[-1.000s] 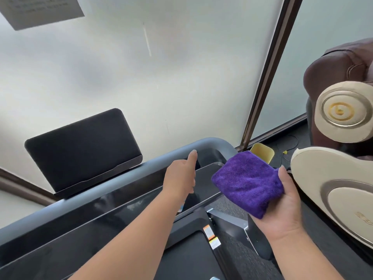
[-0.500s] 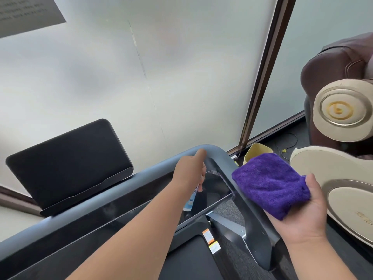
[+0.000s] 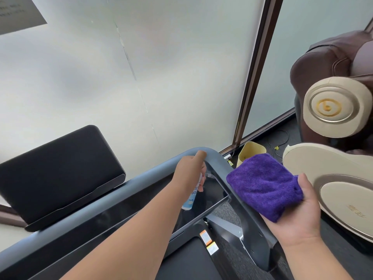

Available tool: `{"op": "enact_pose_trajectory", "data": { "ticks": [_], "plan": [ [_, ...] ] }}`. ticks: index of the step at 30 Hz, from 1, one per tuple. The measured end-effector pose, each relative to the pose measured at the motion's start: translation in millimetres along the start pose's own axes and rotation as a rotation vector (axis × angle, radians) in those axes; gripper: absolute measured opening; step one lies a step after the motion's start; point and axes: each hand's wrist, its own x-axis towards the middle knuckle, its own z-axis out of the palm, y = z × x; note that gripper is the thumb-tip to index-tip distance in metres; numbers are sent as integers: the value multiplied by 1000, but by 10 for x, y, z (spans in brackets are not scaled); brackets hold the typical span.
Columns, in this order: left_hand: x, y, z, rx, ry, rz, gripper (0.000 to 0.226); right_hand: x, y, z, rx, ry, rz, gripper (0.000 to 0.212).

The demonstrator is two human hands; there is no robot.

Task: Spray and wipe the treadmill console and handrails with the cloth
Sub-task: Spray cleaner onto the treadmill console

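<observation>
We've got the purple cloth [image 3: 264,183] folded up and sitting in our right hand [image 3: 296,215], palm up, thumb curled over its right edge and fingers cupped under it. It's hovering right over the right handrail [image 3: 247,217], just past the rounded corner where the rail bends back toward us; can't really tell if the cloth is touching the rail or just above it.

Our left hand [image 3: 188,168] is wrapped around a small spray bottle [image 3: 189,199] with a white and light-blue label, index finger up on top of it, near that same corner of the rail. The bottle hangs over the glossy black console tray [image 3: 113,217] that runs along inside the front bar.

Further left, the dark console screen [image 3: 58,170] stands tilted up against the frosted glass wall [image 3: 161,67]. Off to the right there's a yellow bin [image 3: 250,151] on the floor and a brown and beige massage chair [image 3: 333,110].
</observation>
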Motion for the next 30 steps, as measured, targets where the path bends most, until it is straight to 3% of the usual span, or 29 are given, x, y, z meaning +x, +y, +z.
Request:
{"op": "enact_pose_trajectory", "data": {
  "ticks": [13,16,18,21,22,25,28,30],
  "plan": [
    [91,18,431,121,-152,80,47,13,-47,-37,-9,46,-12,54],
    [86,-37,458,115,-100,98,50,36,-57,-90,17,82,-16,45],
    [71,-88,409,158,-41,161,59,40,-56,-112,39,78,-46,50],
    [69,-196,279,175,-4,259,78,54,-35,-47,-41,91,-84,24],
    [89,-251,247,190,8,276,77,61,-21,-16,-68,96,-86,25],
    [164,-431,210,243,63,259,49,103,19,122,-103,150,-61,34],
    [167,-494,189,244,85,237,17,133,76,239,-134,174,-54,24],
    [131,-516,174,220,91,255,19,134,106,306,-146,185,-74,25]
  ]
}}
